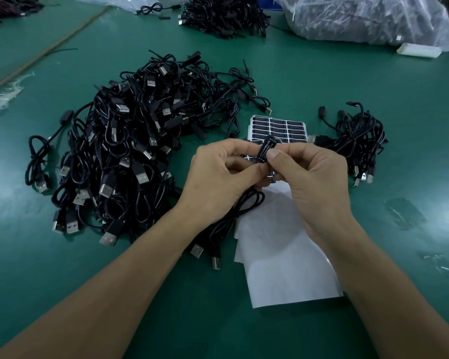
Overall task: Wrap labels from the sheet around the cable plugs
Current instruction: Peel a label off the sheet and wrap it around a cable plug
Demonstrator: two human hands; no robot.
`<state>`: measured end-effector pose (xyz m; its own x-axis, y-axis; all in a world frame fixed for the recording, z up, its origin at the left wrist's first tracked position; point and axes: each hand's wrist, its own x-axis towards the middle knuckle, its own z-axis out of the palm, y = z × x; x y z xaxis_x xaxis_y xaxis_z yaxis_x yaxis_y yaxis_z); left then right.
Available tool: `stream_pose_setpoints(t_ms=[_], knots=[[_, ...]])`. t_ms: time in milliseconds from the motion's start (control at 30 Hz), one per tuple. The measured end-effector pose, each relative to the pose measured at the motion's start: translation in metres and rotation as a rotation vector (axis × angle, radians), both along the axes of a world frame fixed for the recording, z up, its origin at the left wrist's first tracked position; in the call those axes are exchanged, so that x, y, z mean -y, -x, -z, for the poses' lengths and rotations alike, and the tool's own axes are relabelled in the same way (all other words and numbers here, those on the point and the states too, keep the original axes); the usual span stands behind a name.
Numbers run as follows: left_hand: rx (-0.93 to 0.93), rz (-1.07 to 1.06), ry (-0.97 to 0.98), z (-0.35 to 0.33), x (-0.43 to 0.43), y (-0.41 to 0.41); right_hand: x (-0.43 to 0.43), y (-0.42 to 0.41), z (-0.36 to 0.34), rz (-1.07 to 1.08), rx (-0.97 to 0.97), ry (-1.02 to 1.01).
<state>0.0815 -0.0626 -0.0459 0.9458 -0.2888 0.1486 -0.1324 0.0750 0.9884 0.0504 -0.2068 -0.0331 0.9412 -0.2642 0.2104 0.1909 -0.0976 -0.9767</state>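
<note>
The plug [269, 140] is held up between both hands, above the tabletop [405, 99]. It is pinched by the left hand [218, 169] between thumb and curled fingers at its lower end, and by the right hand [311, 177] between thumb tip and forefinger along its side. A label [262, 152] with white print is seen on the face of the plug, just beside the right thumb; how far round it has been wrapped cannot be told.

The plug is judged to be light, stiff and hard-shelled, so a firm pinch on its narrow edges is tolerated, and the broad faces are best left free for the label. The label is judged to be thin, limp and sticky on one side; it is best taken by a corner only, since it is likely to crease or cling to a finger.

Below the left hand the cable [244, 206] hangs slack in loops and is expected to follow without resistance. Just beyond the hands the sheet [252, 126] lies flat, and under the wrists a white backing paper [283, 255] is spread. To the left of the left hand a large pile [130, 141] of cables is heaped; to the right of the right hand a small bundle [358, 138] lies apart.
</note>
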Motion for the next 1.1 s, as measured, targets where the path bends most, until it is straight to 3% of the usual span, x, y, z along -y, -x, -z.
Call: stream_pose_setpoints(t_ms=[1100], knots=[[-0.023,0.013,0.017,-0.0017,0.0004,0.0006,0.0031,-0.0032,0.0035,0.007,0.013,0.110]])
